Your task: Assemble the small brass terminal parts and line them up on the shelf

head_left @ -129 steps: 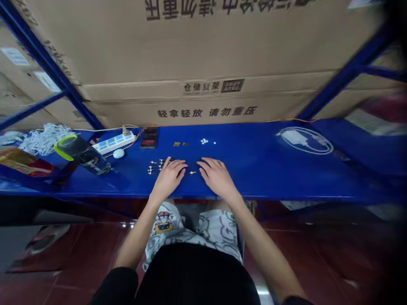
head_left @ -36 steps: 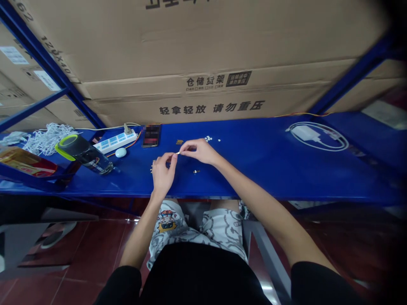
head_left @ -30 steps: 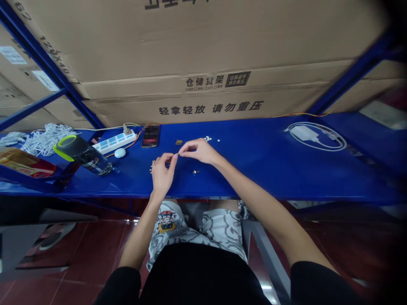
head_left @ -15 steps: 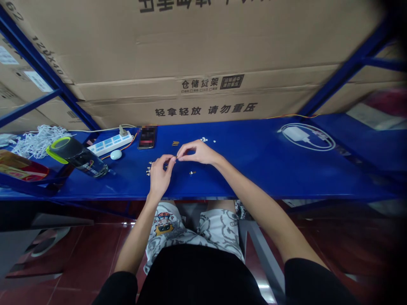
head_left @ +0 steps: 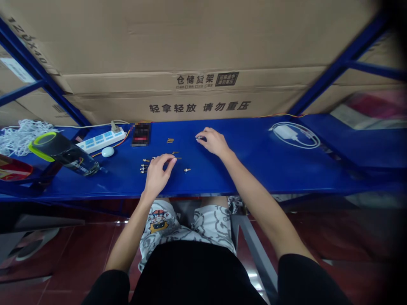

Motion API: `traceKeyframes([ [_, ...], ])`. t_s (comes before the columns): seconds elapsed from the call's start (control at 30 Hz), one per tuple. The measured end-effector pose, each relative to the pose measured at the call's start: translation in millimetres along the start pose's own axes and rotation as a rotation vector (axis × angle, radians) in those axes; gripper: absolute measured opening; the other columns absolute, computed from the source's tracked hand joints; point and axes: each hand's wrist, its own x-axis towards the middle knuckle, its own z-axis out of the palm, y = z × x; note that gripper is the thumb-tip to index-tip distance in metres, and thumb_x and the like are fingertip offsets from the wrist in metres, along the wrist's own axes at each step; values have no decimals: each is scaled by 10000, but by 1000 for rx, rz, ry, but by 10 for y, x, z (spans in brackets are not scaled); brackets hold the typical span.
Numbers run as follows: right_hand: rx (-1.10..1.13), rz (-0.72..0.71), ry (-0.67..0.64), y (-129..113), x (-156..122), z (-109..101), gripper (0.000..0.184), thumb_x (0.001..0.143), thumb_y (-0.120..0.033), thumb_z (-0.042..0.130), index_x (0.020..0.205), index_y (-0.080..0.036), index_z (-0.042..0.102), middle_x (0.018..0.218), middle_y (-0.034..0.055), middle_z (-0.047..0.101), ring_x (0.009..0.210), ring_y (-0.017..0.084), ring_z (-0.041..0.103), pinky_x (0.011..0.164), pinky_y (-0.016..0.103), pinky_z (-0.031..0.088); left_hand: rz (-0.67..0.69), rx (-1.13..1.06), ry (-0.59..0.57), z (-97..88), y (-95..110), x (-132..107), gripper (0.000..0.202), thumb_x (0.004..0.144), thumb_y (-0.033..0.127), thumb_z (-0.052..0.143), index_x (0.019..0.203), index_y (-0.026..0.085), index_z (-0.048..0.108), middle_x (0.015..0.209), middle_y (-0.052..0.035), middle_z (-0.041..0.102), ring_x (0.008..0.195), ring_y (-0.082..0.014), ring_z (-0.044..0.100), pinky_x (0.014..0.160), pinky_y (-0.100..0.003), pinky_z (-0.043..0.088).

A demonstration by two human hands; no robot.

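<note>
Blue shelf (head_left: pixel 273 169): left hand (head_left: pixel 157 176) low, right hand (head_left: pixel 213 142) outstretched.

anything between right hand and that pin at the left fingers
Nothing visible: bare blue shelf lies between the right hand and the thin metal pin at the fingertips of the left hand, with a small metal part just above it.

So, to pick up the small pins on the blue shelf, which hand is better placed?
Probably the left hand: its fingertips are right beside the pins. The right hand rests farther away, by a small dark part.
</note>
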Motion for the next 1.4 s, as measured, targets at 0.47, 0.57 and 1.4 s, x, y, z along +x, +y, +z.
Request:
traceKeyframes([
  [0.47, 275, -24, 4, -435, -339, -143, 174, 981, -239, 573, 985, -260, 746, 924, 30, 775, 861, 228, 718, 779, 375, 550, 15, -41, -15, -2, 17, -6, 165, 1031, 341, 564, 1016, 235, 691, 1050, -22, 761, 965, -210, 698, 899, -355, 491],
  [0.57, 669, 24, 71, -654, -721, -187, 161, 979, -346, 598, 1033, -268, 729, 955, 16, 794, 843, 206, 756, 818, 354, 587, 28, -55, -25, 7, 21, -9, 166, 1033, 338, 559, 1022, 239, 692, 1033, -19, 760, 956, -208, 698, 897, -355, 495],
  [1.4, 1005, 206, 131, -965, -1081, -44, 211, 816, -422, 784, 961, -268, 790, 929, 38, 799, 839, 234, 750, 831, 402, 602, 205, -59, -152, -26, 107, -16, 180, 1039, 344, 554, 1019, 237, 697, 1025, -24, 761, 961, -196, 693, 910, -369, 479],
])
